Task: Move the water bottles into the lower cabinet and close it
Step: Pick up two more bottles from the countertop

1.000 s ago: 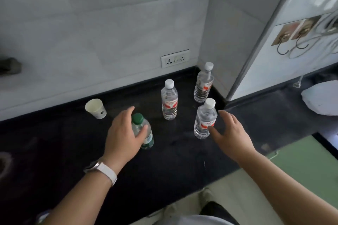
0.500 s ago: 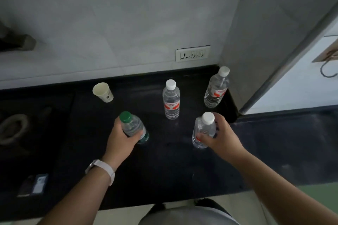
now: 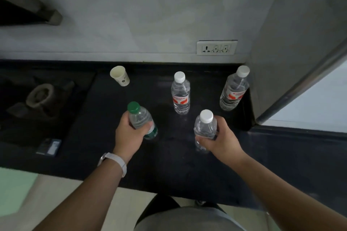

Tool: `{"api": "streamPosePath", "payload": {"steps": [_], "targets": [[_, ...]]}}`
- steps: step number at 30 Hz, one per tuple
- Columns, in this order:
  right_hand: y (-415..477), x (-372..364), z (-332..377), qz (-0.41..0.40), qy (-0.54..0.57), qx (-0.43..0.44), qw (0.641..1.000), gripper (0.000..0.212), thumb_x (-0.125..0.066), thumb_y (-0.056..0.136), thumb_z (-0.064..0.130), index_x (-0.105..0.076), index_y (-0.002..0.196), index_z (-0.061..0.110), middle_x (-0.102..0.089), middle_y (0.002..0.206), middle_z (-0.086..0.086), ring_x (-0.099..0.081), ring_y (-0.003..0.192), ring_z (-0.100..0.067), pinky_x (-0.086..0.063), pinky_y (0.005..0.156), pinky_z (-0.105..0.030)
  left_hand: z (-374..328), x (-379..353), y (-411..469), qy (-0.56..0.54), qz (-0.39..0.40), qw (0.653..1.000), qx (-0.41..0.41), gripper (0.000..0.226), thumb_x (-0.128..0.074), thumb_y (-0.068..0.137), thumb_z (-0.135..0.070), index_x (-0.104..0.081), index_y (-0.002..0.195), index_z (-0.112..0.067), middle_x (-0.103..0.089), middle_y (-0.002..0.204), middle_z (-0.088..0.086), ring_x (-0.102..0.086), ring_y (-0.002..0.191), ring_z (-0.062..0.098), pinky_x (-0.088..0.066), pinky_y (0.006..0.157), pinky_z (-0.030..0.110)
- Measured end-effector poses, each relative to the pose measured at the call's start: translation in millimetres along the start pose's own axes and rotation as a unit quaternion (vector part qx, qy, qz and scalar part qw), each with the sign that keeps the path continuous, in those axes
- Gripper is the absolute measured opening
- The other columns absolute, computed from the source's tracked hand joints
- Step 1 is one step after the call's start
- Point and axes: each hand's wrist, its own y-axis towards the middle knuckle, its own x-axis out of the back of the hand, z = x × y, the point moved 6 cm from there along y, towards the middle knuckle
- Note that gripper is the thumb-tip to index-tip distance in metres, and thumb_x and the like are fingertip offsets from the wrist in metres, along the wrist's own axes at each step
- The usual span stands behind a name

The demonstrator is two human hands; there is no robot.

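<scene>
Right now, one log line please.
left hand: grips green-capped clear plastic bottle | right hand: grips white-capped clear plastic bottle | centre red-labelled bottle, corner red-labelled bottle: untouched on black counter | cabinet: unseen

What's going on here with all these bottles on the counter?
A person stands at a dark counter with a bottle in each hand. The left hand grips the green-capped bottle, and the right hand grips a white-capped bottle. Nearer the wall, the middle bottle and the corner bottle stand upright, untouched, with a paper cup to their left. No cabinet is in view.
</scene>
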Motion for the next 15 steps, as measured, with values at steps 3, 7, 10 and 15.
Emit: {"api": "streamPosePath", "payload": {"steps": [3,7,10,15], "targets": [[1.8,-5.4,11.0,0.014,-0.006,0.011,1.0,0.059,-0.085,0.071,0.036,-0.043,0.112,0.043,-0.062,0.103,0.017,-0.061,0.09,0.0,-0.047,0.069,-0.018,1.4,5.2,-16.4,-0.021,-0.011,1.0,0.005,0.047,-0.087,0.072,-0.019,-0.063,0.11,-0.033,-0.071,0.105,-0.008,-0.068,0.096,0.008,-0.054,0.083,0.03],[0.2,-21.1,29.3,0.043,-0.006,0.029,0.999,0.056,-0.085,0.072,0.034,-0.045,0.112,0.041,-0.062,0.102,0.014,-0.063,0.08,0.002,-0.045,0.057,-0.01,-0.6,23.8,-37.5,-0.057,-0.033,0.998,0.004,0.043,-0.085,0.074,-0.01,-0.064,0.107,-0.03,-0.072,0.103,-0.005,-0.069,0.092,0.006,-0.053,0.079,0.024],[-4.6,-40.7,46.8,0.065,0.009,0.049,0.997,0.059,-0.085,0.07,0.037,-0.045,0.112,0.044,-0.062,0.105,0.015,-0.064,0.089,-0.001,-0.052,0.071,-0.018,4.5,48.8,-49.3,-0.072,-0.054,0.996,0.01,0.045,-0.085,0.074,-0.007,-0.064,0.108,-0.029,-0.072,0.102,-0.006,-0.07,0.092,0.006,-0.052,0.077,0.021],[-22.1,-84.0,83.3,0.119,0.007,0.091,0.989,0.061,-0.083,0.063,0.047,-0.044,0.109,0.054,-0.063,0.108,0.018,-0.063,0.099,-0.005,-0.054,0.088,-0.032,22.3,103.5,-68.4,-0.09,-0.099,0.991,0.025,0.048,-0.087,0.072,-0.007,-0.066,0.109,-0.03,-0.073,0.103,-0.006,-0.07,0.094,0.008,-0.054,0.081,0.025]]}}
